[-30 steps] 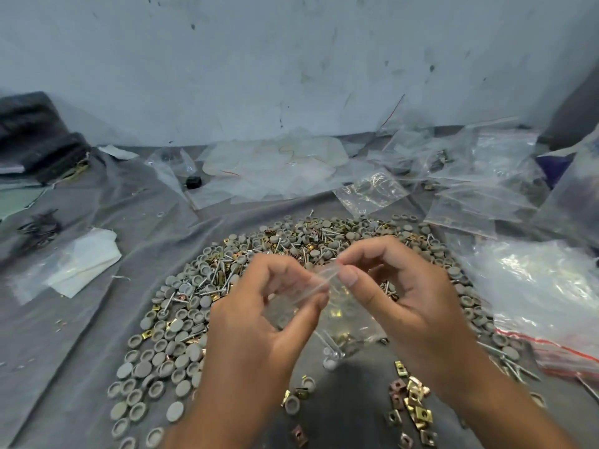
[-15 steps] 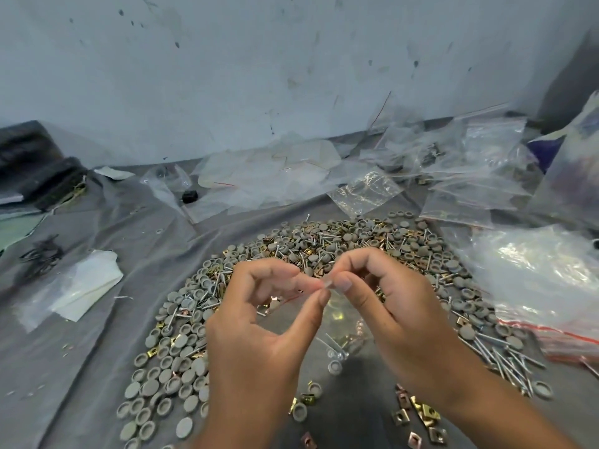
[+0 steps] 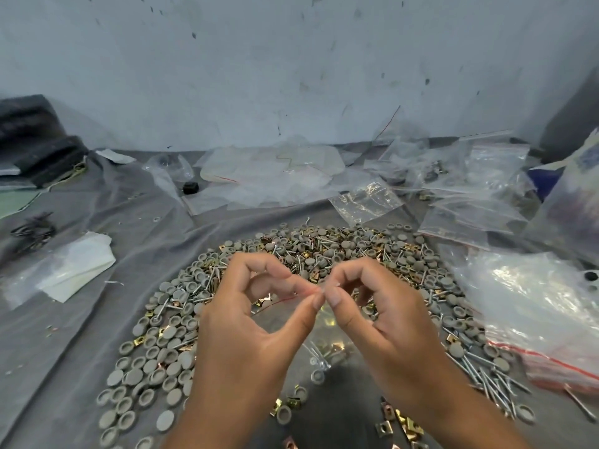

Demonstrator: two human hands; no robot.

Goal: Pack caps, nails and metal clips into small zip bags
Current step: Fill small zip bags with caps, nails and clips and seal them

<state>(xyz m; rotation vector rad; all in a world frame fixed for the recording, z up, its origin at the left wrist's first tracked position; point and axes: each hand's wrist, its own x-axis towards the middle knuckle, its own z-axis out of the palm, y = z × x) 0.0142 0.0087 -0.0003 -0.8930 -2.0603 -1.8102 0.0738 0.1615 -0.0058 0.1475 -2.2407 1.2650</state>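
Sealing step, I'd say: left hand (image 3: pixel 256 332) & right hand (image 3: pixel 385 322) both pinch the top of a small zip bag (image 3: pixel 321 338), held over the pile of caps (image 3: pixel 168 358) w/ nails and clips inside. Next: run pinch along strip till shut, w/o spilling.

The person's 2 hands are bare, with no gloves, rings or watch. The left hand (image 3: pixel 246 338) and right hand (image 3: pixel 389 325) have short, plain nails. Both forearms are bare too, with no sleeve reaching the wrists.
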